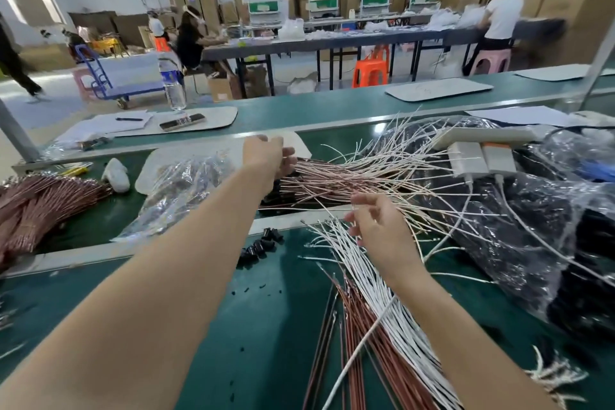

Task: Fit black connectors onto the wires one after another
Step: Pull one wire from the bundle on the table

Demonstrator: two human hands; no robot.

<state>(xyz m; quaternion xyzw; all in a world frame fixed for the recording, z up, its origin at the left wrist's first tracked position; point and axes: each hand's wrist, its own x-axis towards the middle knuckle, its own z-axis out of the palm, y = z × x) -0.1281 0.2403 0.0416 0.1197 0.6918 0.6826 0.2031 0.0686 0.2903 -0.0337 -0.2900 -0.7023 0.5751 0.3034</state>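
My left hand (269, 156) reaches far forward and its curled fingers grip the end of a pile of brown and white wires (349, 176) on the green bench. My right hand (376, 223) hovers over a fan of white wires (362, 273), fingers curled; a thin white wire seems pinched between thumb and forefinger. Brown wires (352, 343) lie beside the white ones near the front edge. Several loose black connectors (259, 246) sit on the bench between my forearms.
A bundle of brown wires (40, 206) lies at the left. Clear bags of parts (179, 190) and of black pieces (532, 233) flank the pile. A white power strip (479, 156) with chargers rests on the right bag. Other people work at tables behind.
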